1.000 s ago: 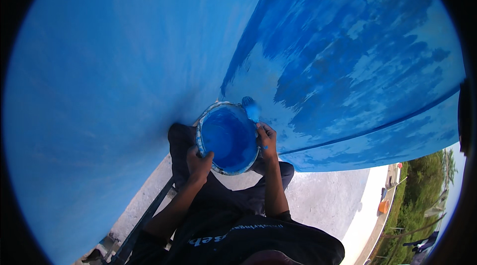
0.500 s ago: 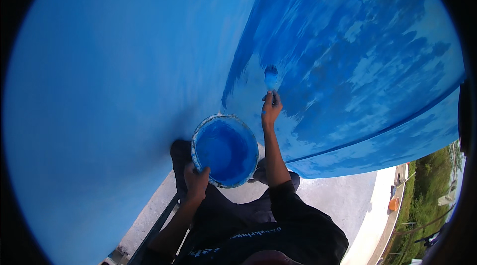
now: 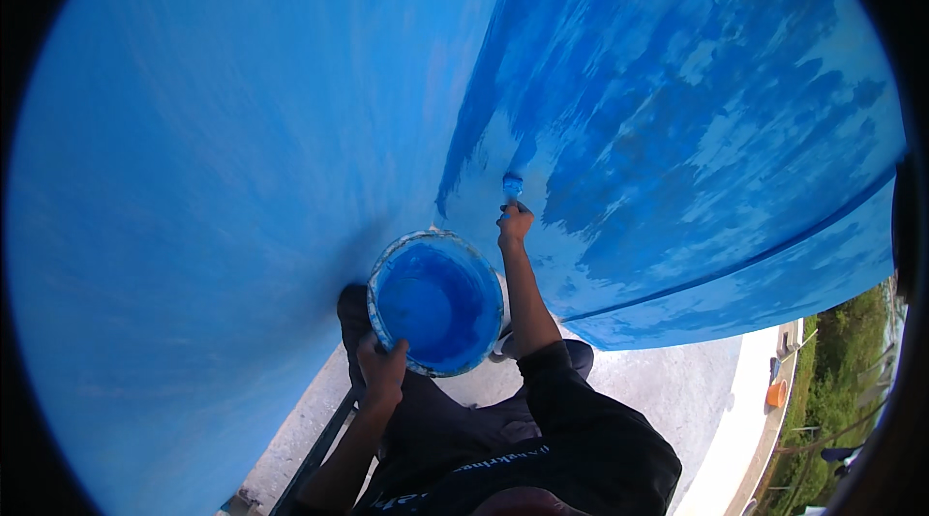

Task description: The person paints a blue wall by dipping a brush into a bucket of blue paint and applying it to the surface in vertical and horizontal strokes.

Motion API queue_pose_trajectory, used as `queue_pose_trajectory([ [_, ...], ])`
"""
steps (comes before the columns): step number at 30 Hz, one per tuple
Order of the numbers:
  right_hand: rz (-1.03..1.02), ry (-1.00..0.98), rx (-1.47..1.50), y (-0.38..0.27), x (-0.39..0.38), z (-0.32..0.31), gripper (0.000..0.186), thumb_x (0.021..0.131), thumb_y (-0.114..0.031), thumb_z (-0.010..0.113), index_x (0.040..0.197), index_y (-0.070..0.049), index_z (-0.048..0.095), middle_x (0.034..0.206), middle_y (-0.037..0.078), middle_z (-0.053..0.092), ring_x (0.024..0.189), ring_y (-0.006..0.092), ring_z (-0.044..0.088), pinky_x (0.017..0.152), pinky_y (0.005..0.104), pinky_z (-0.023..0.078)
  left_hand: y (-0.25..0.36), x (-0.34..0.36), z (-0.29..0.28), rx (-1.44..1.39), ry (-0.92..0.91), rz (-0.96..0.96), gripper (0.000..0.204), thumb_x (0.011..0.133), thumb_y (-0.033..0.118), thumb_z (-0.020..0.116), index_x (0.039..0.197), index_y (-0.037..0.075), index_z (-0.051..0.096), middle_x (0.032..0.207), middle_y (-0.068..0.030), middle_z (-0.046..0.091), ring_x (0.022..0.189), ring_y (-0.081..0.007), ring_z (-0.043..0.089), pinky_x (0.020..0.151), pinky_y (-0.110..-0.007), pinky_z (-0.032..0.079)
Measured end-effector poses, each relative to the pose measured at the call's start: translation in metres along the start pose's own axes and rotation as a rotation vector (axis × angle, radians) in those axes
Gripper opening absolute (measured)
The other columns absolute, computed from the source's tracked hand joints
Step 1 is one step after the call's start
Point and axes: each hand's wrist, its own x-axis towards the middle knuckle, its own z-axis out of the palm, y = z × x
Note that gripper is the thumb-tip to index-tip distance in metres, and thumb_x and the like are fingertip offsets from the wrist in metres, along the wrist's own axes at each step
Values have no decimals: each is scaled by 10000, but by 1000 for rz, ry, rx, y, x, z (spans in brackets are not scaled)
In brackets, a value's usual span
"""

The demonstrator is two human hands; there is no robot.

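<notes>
My left hand (image 3: 384, 368) grips the near-left rim of a round paint bucket (image 3: 496, 291), whose inside is coated with blue paint. The bucket is tipped so that its mouth faces up at me. In my right hand (image 3: 516, 222) is a paintbrush (image 3: 513, 185), its handle pinched between the fingers. The bristles touch the right wall (image 3: 711, 61), at the lower end of a fresh dark blue stroke. That wall carries patchy dark blue paint over a lighter blue. Most of the brush handle is hidden by my fingers.
A smooth light blue wall (image 3: 213, 158) rises on the left and meets the painted one in a corner. Pale concrete floor (image 3: 658, 388) lies under my legs. On the ledge at the far right stands an orange pot (image 3: 776, 393), with greenery beyond it.
My right hand has drawn the brush down and slightly left along the wall, leaving a dark blue streak. The bucket has shifted slightly downward, with my left hand still on its rim.
</notes>
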Motion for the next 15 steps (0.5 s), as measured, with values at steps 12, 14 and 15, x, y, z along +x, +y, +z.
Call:
queue_pose_trajectory([
  [12,-221,-89,276,-84,-27,-8,277,1002,-206,552,936,51,632,741,65,565,472,90,407,401,311,335,-4,1,-4,28,-14,-14,345,744,67,706,1068,-38,652,951,-109,688,841,-185,639,774,-340,500],
  [14,-76,-56,227,-26,-17,-24,261,995,-184,559,964,66,629,760,77,577,494,96,436,411,309,364,-1,1,-1,35,-32,16,335,744,68,701,1060,-34,658,945,-105,688,837,-184,636,766,-341,497],
  [15,32,-24,211,-1,-11,-33,255,989,-172,566,977,76,627,762,82,582,507,99,453,418,306,381,0,0,0,33,-39,46,329,743,70,699,1054,-32,661,942,-103,687,835,-183,634,762,-341,495],
])
